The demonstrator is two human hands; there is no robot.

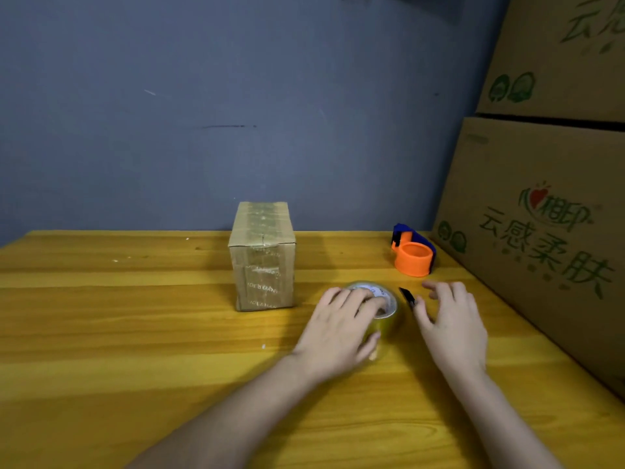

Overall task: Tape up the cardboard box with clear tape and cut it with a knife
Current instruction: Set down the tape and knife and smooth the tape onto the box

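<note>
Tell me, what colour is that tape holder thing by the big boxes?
Orange with a blue part: the tape holder, head view.

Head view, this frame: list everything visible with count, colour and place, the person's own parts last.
small cardboard box: one, brown, already taped, upright mid-table
clear tape roll: one, yellowish, flat on table right of box
small knife: one, black, on table between the hands
tape dispenser: one, orange and blue, back right
large printed cartons: two, brown, stacked at right
table: one, yellow wood
wall: blue-grey
left hand: fingers curled over the roll
right hand: fingers spread, beside the knife
</note>
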